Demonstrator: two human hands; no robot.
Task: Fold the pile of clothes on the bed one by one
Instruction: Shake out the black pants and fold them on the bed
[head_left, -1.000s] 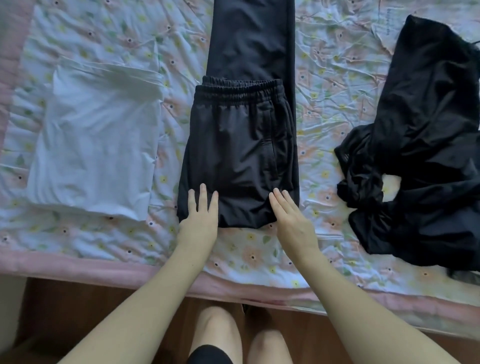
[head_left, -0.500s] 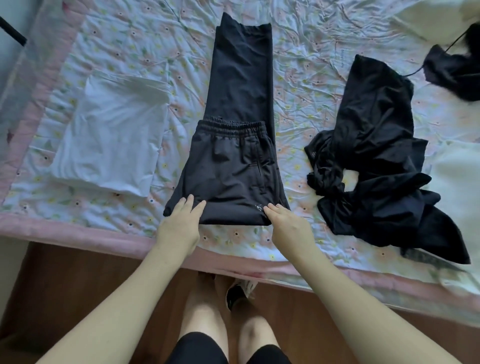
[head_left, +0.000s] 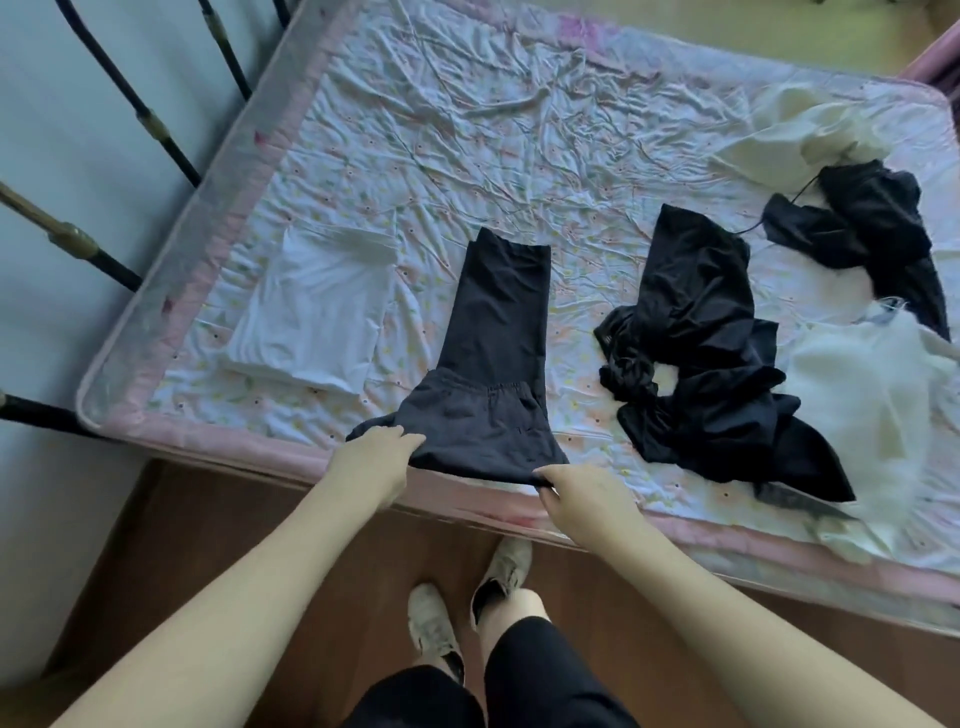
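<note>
Black trousers (head_left: 480, 415) — near edge pinched | left hand (head_left: 371, 462) | right hand (head_left: 584, 501)

You had one bed (head_left: 156, 332) before you. On it lay one folded white top (head_left: 311, 312), left of the one pair of black trousers (head_left: 493, 364). Right of the trousers you had two crumpled black garments (head_left: 701, 338) (head_left: 872, 228) and two pale ones (head_left: 805, 135) (head_left: 872, 415). Two hands (head_left: 371, 462) (head_left: 587, 499) and two shoes (head_left: 434, 623) (head_left: 501, 571) showed.
</note>
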